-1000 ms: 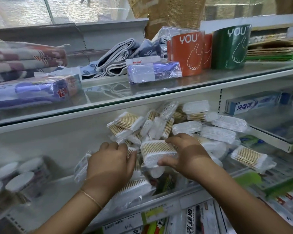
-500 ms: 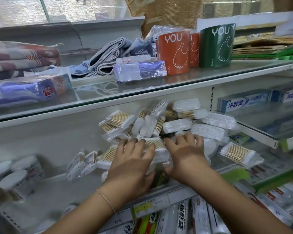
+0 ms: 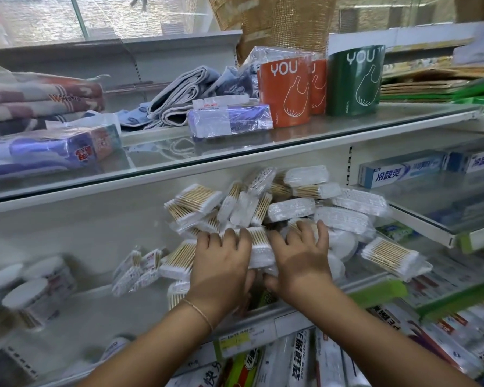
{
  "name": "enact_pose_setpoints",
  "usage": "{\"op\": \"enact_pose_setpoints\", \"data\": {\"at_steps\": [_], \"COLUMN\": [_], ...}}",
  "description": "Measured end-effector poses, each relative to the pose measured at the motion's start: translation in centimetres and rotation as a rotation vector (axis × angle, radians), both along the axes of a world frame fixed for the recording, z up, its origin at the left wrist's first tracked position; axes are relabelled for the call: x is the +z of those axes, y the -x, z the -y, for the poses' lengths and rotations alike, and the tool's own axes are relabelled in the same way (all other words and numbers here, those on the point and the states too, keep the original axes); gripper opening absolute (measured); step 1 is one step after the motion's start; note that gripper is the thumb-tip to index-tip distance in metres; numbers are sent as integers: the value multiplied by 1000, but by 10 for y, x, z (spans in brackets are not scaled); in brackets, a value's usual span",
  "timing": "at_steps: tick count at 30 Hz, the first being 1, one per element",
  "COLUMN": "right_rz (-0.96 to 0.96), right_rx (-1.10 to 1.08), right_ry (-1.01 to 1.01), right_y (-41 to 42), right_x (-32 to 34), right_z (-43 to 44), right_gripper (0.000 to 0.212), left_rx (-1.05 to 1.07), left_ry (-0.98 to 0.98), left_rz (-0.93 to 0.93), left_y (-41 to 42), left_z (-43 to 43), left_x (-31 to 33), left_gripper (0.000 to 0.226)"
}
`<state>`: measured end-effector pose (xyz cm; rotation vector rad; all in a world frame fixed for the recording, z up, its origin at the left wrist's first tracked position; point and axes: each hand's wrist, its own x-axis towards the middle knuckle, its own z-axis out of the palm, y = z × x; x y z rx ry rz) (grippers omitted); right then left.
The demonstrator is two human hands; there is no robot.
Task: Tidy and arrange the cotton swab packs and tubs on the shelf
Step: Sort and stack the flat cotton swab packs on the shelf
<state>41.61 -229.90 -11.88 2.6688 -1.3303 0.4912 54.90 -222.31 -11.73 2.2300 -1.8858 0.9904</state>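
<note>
A loose pile of clear cotton swab packs (image 3: 263, 203) lies in the middle of the white shelf (image 3: 90, 314). My left hand (image 3: 221, 270) and my right hand (image 3: 301, 261) sit side by side at the front of the pile. Both grip the front cotton swab pack (image 3: 259, 248), fingers spread on top and thumbs tucked beneath. A white round tub (image 3: 344, 244) lies just right of my right hand. One pack (image 3: 389, 256) lies apart at the right. Several small packs (image 3: 137, 270) lean at the left. Cotton swab tubs (image 3: 34, 298) stand at the far left, blurred.
A glass shelf (image 3: 157, 152) above carries folded towels (image 3: 39, 96), tissue packs (image 3: 229, 118) and orange and green bag rolls (image 3: 285, 90). Toothpaste boxes (image 3: 403, 170) fill the right-hand shelves. More boxed goods (image 3: 291, 361) sit below the price strip.
My left hand moved right and up from the lower packs onto the front pack. My right hand slid forward over it, so both hands now meet.
</note>
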Motion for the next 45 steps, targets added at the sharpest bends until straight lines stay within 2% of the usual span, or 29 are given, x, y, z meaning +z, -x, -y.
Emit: {"op": "enact_pose_setpoints", "data": {"at_steps": [4,7,9,16,26,29,32,34,36,41,45], "right_rz": [161,411,581,932,1004,1026,1034,1035,1037,1008,1012], "right_rx": [61,135,156,157,109,105,106,121,134,164,196], "right_ry": [-104,-234,-279,-293,-336,-342,-345,-354,-364,-377,-382], "right_y": [14,29,40,65,69,73,75,74,71,58,51], "right_x": [6,16,25,50,37,33,32,33,33,33,33], "right_z": [-5,-6,-6,-1,2,2,1,0,-2,-7,-9], "right_gripper": [80,85,81,57,52,52,52,51,51,50,45], "left_rx": [-35,-73,-97,-151,-264,-245,-59,49,100,54,-2], "left_ry": [13,12,12,-57,-107,-97,-139,-161,-177,-268,-330], "left_rz": [-56,-125,-152,44,303,243,94,25,-2,-74,-82], "left_y": [-7,-12,-15,10,36,30,20,14,9,1,-7], "left_z": [-2,-2,-3,2,25,23,21,16,11,5,5], "left_x": [10,18,21,12,0,3,9,13,14,16,16], "left_gripper": [51,47,48,34,42,54,88,96,88,38,40]}}
